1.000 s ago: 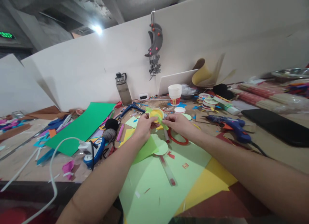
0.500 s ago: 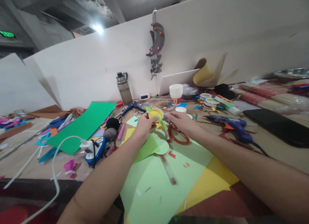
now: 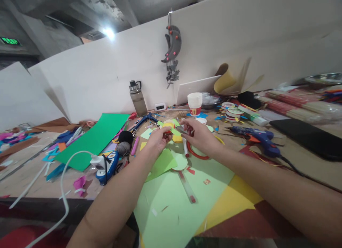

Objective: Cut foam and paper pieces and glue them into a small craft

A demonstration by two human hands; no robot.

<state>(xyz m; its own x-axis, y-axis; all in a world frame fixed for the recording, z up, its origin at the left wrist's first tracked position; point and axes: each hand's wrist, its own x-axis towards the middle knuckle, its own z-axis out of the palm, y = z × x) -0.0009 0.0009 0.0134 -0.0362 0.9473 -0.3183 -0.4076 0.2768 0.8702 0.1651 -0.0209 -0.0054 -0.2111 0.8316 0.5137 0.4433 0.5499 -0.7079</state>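
My left hand (image 3: 159, 138) is closed on a small round yellow paper piece (image 3: 168, 125) with light green petal-like strips (image 3: 175, 122) around it. A bit of red shows at its lower edge, beside my fingertips. My right hand (image 3: 198, 134) is close on the right, thumb and fingers pinched at a thin greyish-green piece I cannot make out. Below my hands lie a yellow round piece (image 3: 177, 138), a marker (image 3: 185, 148) and a red loop handle (image 3: 199, 156), partly covered by my right hand. A light green paper circle (image 3: 180, 162) lies nearer me.
Light green sheets (image 3: 173, 205) cover the table in front of me, with a clear-barrelled pen (image 3: 187, 188) on them. On the right are a blue glue gun (image 3: 253, 137) and a black phone (image 3: 307, 137). Paper cups (image 3: 195, 104), a bottle (image 3: 138, 100) and a white cable (image 3: 65, 201) stand around.
The round yellow piece has tilted and shifted slightly left in my left hand. My right hand has turned, its fingers now more bent around the thin piece.
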